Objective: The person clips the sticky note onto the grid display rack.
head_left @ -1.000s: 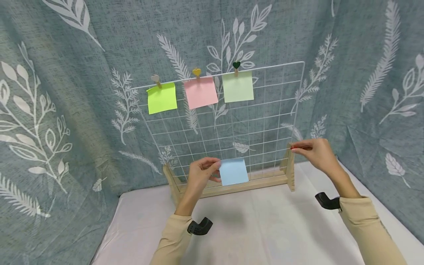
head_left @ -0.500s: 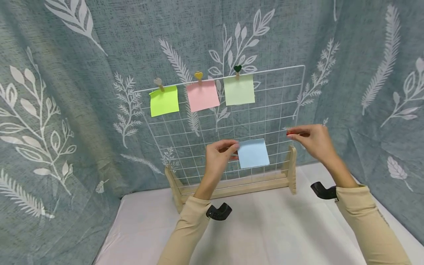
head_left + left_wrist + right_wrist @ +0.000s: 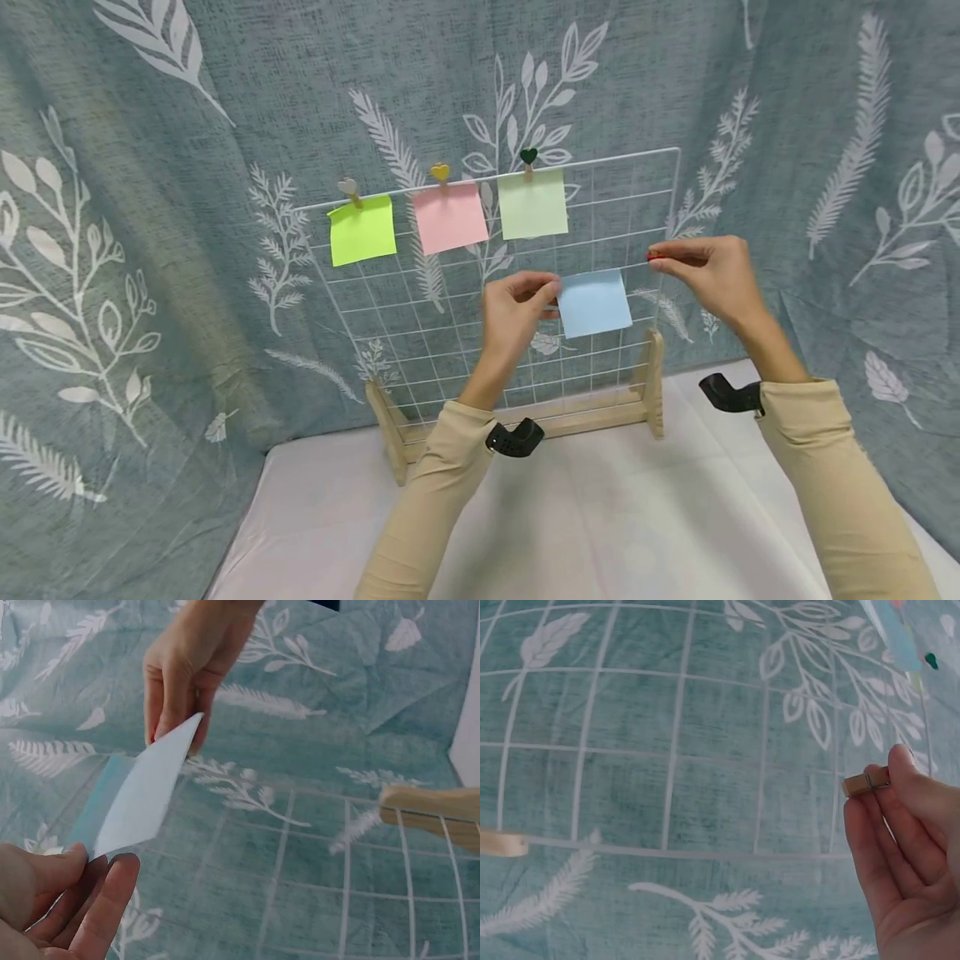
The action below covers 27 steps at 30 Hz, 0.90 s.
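Observation:
My left hand [image 3: 517, 312] pinches the left edge of a light blue paper note [image 3: 595, 303], held up in front of the wire grid [image 3: 622, 200]. In the left wrist view the note slants edge-on beyond my thumb. My right hand [image 3: 708, 271] is at the grid's right side, pinching a small wooden clothespin [image 3: 861, 784] with a bit of red at its covered end. Three notes hang from the grid's top wire: a lime one [image 3: 363, 233], a pink one [image 3: 452, 221] and a pale green one [image 3: 533, 207]. Heart-topped clothespins hold them, white, yellow [image 3: 440, 172] and dark green.
The grid stands in a wooden base [image 3: 592, 419] on a table with a white cloth [image 3: 600, 517]. A blue-green curtain [image 3: 202, 350] with white leaf patterns hangs behind and at both sides. Right of the pale green note, the top wire [image 3: 630, 156] runs bare to the corner.
My left hand has carried the blue note up and to the right, from near the base to below the pale green note. My right hand has risen with the clothespin beside the grid.

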Tool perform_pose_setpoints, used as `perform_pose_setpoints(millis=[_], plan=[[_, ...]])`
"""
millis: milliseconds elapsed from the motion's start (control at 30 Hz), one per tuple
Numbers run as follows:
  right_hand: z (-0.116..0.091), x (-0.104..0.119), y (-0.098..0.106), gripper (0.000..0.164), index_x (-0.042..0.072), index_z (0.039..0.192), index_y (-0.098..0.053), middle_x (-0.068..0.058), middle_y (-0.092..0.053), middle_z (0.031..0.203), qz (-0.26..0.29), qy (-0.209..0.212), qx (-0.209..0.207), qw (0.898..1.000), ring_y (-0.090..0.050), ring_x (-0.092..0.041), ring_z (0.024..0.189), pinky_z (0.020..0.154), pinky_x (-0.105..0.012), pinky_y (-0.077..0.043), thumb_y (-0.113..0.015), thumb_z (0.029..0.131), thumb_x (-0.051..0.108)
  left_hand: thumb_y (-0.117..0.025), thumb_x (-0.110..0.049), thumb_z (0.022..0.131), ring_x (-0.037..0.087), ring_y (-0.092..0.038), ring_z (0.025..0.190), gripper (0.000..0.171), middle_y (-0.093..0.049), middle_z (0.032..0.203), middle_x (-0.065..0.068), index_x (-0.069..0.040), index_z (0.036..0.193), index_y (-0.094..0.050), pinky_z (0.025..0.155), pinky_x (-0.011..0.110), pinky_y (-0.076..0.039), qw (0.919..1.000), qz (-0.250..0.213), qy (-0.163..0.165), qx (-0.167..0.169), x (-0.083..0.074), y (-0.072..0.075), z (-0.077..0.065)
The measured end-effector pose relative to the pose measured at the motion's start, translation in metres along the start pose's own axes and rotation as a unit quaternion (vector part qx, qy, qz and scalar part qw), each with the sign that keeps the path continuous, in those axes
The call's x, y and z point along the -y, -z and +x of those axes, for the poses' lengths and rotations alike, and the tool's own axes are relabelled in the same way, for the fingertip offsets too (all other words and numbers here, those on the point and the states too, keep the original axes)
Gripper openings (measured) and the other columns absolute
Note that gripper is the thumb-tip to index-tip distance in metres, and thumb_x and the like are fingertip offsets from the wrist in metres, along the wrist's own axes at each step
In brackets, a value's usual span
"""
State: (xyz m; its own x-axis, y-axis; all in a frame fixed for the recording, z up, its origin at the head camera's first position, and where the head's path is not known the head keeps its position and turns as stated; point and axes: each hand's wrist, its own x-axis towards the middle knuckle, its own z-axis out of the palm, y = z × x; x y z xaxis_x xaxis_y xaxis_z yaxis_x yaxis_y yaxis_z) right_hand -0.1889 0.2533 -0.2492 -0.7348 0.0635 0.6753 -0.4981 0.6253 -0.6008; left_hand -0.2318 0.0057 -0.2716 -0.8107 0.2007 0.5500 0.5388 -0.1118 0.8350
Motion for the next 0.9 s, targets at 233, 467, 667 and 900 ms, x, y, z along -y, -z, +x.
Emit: perform_pose_setpoints(millis=[233, 467, 667, 900], plan=[[0.015, 0.001, 0.007, 0.02, -0.002, 0.105, -0.075, 0.005, -0.075, 0.094, -0.011, -0.002, -0.026, 1.0, -0.063, 0.011, 0.075, 0.071, -0.006, -0.052, -0.074, 0.089, 0.01, -0.068, 0.002, 0.09, 0.022, -0.068, 0.069, 0.011, -0.07, 0.087, 0.022, 0.009, 0.098, -0.072, 0.064, 0.032, -0.064, 0.998, 0.007, -0.062, -0.006, -0.019, -0.013, 0.016], [0.027, 0.007, 0.015, 0.022, -0.001, 0.106, -0.075, 0.02, -0.071, 0.088, 0.007, -0.016, -0.036, 0.999, -0.064, 0.008, 0.076, 0.069, -0.007, -0.051, -0.075, 0.089, 0.012, -0.068, 0.001, 0.09, 0.025, -0.069, 0.068, 0.011, -0.071, 0.087, 0.021, 0.009, 0.097, -0.073, 0.064, 0.029, -0.063, 0.9965, 0.016, -0.082, -0.012, -0.03, -0.025, 0.031], [0.038, 0.011, 0.019, 0.022, -0.002, 0.105, -0.075, 0.021, -0.071, 0.087, 0.008, -0.01, -0.034, 0.999, -0.064, 0.009, 0.076, 0.07, -0.006, -0.051, -0.075, 0.088, 0.012, -0.069, 0.0, 0.091, 0.024, -0.069, 0.068, 0.011, -0.072, 0.089, 0.018, 0.007, 0.098, -0.074, 0.064, 0.027, -0.063, 0.9975, 0.031, -0.058, -0.026, -0.036, -0.028, 0.046], [0.063, 0.025, 0.028, 0.023, -0.005, 0.105, -0.074, 0.023, -0.07, 0.084, 0.046, 0.012, -0.048, 0.998, -0.067, 0.006, 0.077, 0.074, -0.008, -0.053, -0.076, 0.086, 0.009, -0.069, 0.001, 0.09, 0.025, -0.069, 0.066, 0.011, -0.073, 0.088, 0.02, 0.008, 0.096, -0.074, 0.061, 0.025, -0.062, 0.9955, 0.057, -0.068, -0.033, -0.043, -0.034, 0.06]])
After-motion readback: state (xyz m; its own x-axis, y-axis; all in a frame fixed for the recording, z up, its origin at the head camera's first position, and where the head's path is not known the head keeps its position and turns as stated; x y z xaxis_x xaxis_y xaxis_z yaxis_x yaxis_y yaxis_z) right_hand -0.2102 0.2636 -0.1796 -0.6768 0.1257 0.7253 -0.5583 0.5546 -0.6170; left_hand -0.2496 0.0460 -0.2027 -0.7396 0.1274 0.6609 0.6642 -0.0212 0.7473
